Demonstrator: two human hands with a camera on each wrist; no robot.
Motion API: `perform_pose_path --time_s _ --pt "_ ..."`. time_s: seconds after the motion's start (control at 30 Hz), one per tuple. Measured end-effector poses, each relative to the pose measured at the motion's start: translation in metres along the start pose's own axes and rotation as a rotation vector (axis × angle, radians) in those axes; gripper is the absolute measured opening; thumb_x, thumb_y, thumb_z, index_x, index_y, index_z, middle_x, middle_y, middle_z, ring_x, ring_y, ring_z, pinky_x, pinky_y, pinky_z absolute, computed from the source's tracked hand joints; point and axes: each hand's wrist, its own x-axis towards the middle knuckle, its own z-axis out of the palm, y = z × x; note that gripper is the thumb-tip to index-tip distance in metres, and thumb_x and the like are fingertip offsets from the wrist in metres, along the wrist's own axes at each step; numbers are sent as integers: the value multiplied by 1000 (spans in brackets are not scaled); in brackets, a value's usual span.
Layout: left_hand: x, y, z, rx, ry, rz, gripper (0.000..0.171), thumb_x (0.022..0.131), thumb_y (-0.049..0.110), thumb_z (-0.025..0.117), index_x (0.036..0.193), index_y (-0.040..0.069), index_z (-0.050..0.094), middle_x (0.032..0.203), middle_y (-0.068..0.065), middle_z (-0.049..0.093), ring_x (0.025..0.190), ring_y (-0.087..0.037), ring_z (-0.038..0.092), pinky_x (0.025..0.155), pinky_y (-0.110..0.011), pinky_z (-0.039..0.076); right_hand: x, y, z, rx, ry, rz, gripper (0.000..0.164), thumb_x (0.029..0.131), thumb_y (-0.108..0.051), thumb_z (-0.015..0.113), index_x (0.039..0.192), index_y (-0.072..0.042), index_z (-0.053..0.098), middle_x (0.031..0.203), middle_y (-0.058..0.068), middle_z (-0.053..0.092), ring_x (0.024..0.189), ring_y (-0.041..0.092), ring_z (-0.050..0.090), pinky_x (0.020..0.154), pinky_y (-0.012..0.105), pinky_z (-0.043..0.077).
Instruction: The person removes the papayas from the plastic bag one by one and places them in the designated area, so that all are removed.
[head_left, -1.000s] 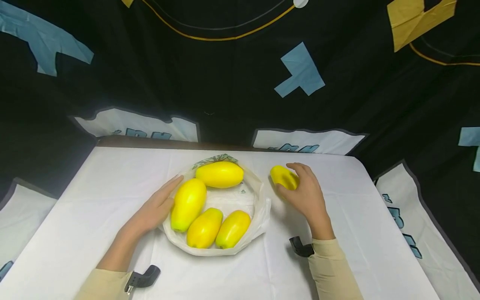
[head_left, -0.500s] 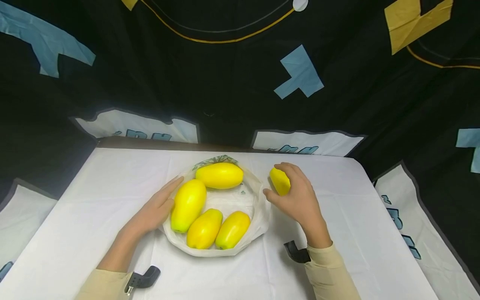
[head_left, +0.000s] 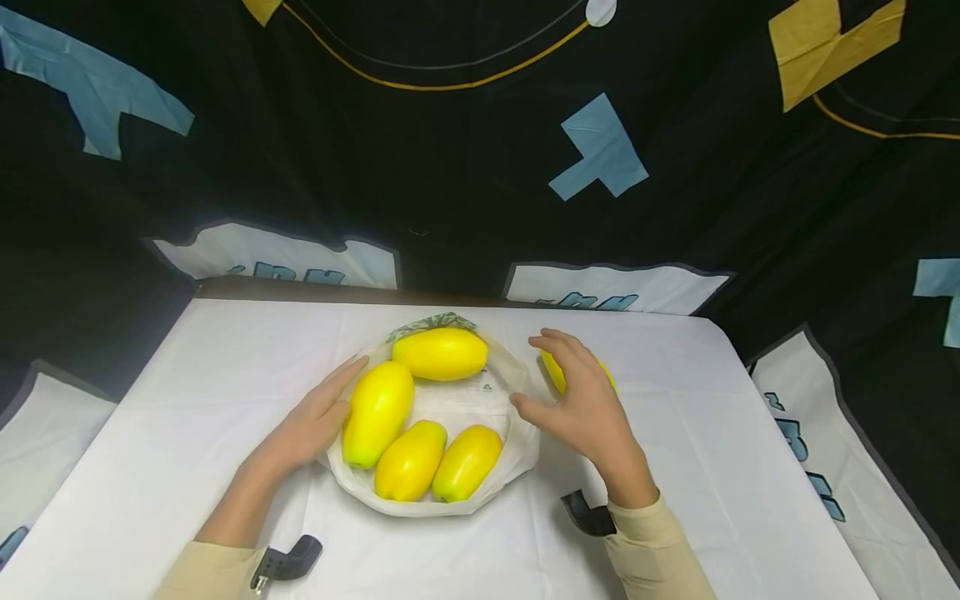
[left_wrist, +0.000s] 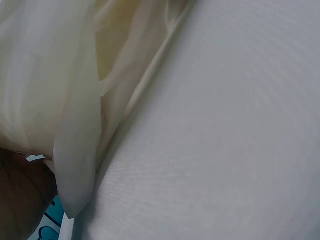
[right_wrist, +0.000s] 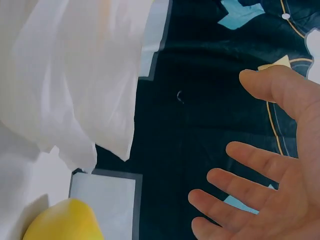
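Several oblong yellow fruits (head_left: 441,353) with greenish ends lie in a white plastic bag (head_left: 517,467) whose mouth is spread wide. My left hand (head_left: 309,423) lies along the bag's left side with fingers extended; in the left wrist view only part of the hand (left_wrist: 25,200) shows beside the bag wall (left_wrist: 75,150). Right of the bag, one loose yellow fruit (head_left: 553,372) sits on the table, partly hidden behind my right hand (head_left: 583,408). That hand holds nothing, its fingers and thumb spread near the bag's right rim. The right wrist view confirms the spread fingers (right_wrist: 255,192).
A white cloth covers the table (head_left: 705,442). Behind it hangs a black curtain (head_left: 465,183) with blue, yellow and white patterns. Black wrist straps (head_left: 288,558) stick out by both sleeves.
My right hand has come away from the loose fruit and shifted left toward the bag, its fingers spreading. The fruit stays on the table. My left hand has kept its place.
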Motion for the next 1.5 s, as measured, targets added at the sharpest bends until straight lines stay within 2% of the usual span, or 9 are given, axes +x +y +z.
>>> perform_pose_path --time_s 0.3,0.5,0.7,0.8,0.9,1.1,1.27,1.5 --pt "0 0 1 -8 -6 6 56 102 9 36 156 13 23 161 -12 15 147 -35 10 116 -58 12 -5 -12 9 58 -43 -24 65 74 -39 79 133 -21 57 143 -6 47 131 16 43 102 44 44" --pt "-1 1 0 -3 -5 4 55 102 12 37 156 14 23 161 -12 15 147 -35 11 116 -59 12 -6 -20 19 95 -109 -31 67 72 -39 80 133 -23 57 143 -7 46 131 15 44 103 44 44" --pt "0 1 0 0 -5 -1 56 102 11 37 156 14 23 162 -12 15 147 -34 10 116 -58 12 -7 -24 28 158 -159 -1 68 71 -38 82 132 -21 58 142 -5 48 129 12 45 96 36 51" --pt "0 1 0 0 -6 -5 56 102 11 37 156 14 23 162 -12 15 147 -34 10 116 -58 12 -8 -25 32 190 -189 2 70 71 -37 82 134 -18 56 144 -1 48 128 12 46 92 36 54" --pt "0 0 0 -2 -5 -4 56 102 11 37 156 14 23 162 -12 15 147 -34 10 116 -58 12 -10 -25 35 164 -217 19 74 71 -38 82 136 -17 55 144 -2 48 127 12 47 88 35 55" --pt "0 0 0 7 -6 -7 56 103 13 37 156 16 22 162 -10 15 147 -33 11 116 -58 12 -14 -26 36 51 -302 80 81 69 -47 81 140 -22 51 141 -9 49 130 11 44 101 36 45" --pt "-1 0 1 7 -6 -2 55 103 14 37 156 15 23 162 -11 15 147 -34 11 116 -58 12 -17 -26 39 4 -401 121 85 70 -53 79 143 -22 49 142 -4 50 131 19 45 104 43 43" --pt "-1 2 0 9 -3 8 55 103 13 38 156 14 23 161 -12 16 147 -35 11 116 -59 12 -19 -26 43 30 -466 94 83 72 -52 78 142 -19 51 146 4 46 134 23 42 106 44 40"
